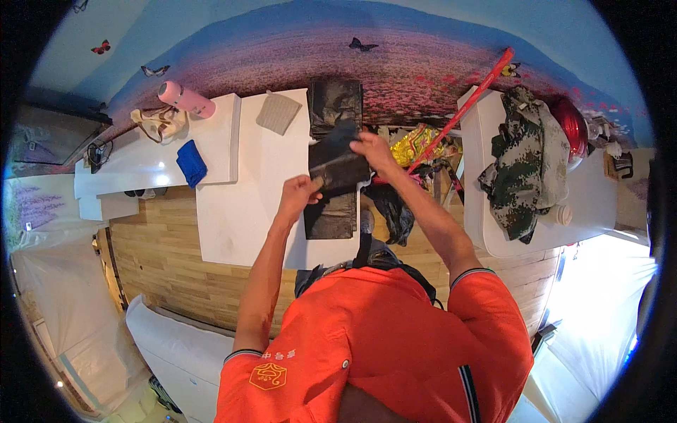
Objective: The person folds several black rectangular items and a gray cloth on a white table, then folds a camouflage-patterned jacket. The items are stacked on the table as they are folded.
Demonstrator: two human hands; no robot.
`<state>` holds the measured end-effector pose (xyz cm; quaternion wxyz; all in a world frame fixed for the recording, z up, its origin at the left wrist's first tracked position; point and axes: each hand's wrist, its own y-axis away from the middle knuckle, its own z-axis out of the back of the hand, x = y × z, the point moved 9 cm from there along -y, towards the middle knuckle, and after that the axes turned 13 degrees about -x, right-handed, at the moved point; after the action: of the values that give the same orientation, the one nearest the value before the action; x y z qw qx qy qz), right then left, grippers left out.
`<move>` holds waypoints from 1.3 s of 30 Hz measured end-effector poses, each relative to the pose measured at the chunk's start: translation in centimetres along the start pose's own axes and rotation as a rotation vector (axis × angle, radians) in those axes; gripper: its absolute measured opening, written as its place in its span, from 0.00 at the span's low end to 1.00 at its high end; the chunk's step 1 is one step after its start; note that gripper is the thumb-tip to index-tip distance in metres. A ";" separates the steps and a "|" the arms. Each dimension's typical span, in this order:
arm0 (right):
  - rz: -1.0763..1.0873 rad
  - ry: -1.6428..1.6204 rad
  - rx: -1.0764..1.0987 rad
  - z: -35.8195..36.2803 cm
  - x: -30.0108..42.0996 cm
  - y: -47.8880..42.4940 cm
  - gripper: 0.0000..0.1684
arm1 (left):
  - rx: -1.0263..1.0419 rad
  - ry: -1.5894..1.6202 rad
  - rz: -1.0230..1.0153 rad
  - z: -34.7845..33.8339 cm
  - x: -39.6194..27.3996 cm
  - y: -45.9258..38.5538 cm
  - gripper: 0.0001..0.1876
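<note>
Between my two hands a folded sheet of thin black plastic (338,158), probably a bag, is held up over the white table. My left hand (301,195) pinches its lower left corner between thumb and fingers. At its upper right edge, my right hand (374,152) grips the same piece. Beneath it, more flat black plastic (330,219) lies along the right edge of the white table (248,211), reaching back toward the wall. A grey folded cloth (279,112) rests to the left of that black plastic.
On the left counter are a pink bottle (188,99), a cream bag (159,124) and a blue cloth (191,164). A red pole (465,108) leans over a yellow shiny packet (415,145). A camouflage jacket (526,164) covers part of the right table (587,206). Black plastic (394,211) hangs beside my legs.
</note>
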<state>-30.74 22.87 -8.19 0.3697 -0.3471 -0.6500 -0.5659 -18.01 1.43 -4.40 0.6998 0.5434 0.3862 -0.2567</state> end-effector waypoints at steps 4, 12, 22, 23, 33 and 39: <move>0.261 0.032 -0.111 2.9 4.4 -9.1 0.36 | -0.002 -0.044 -0.052 -2.4 -6.0 -6.1 0.12; 0.304 0.315 -0.338 1.0 9.3 -13.1 0.28 | -0.156 0.036 -0.023 -2.9 -7.4 -16.4 0.08; 0.351 0.435 -0.435 3.5 4.1 -17.2 0.25 | -0.147 -0.058 0.033 -4.3 -4.6 -18.5 0.15; 0.350 0.454 -0.459 4.1 3.7 -17.4 0.26 | -0.154 -0.076 0.039 -4.6 -4.2 -18.6 0.16; 0.362 0.595 -0.624 6.0 6.0 -11.2 0.29 | -0.361 -0.150 0.054 -1.1 -1.9 -15.8 0.13; 0.355 0.267 -0.338 9.5 -8.4 -5.1 0.23 | -0.438 -0.456 -0.111 6.1 5.4 -7.0 0.14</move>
<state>-31.97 31.41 -18.77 0.4822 -0.4345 -0.4209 -0.6336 -18.76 -6.04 -12.09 0.8536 0.2864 0.2947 -0.3201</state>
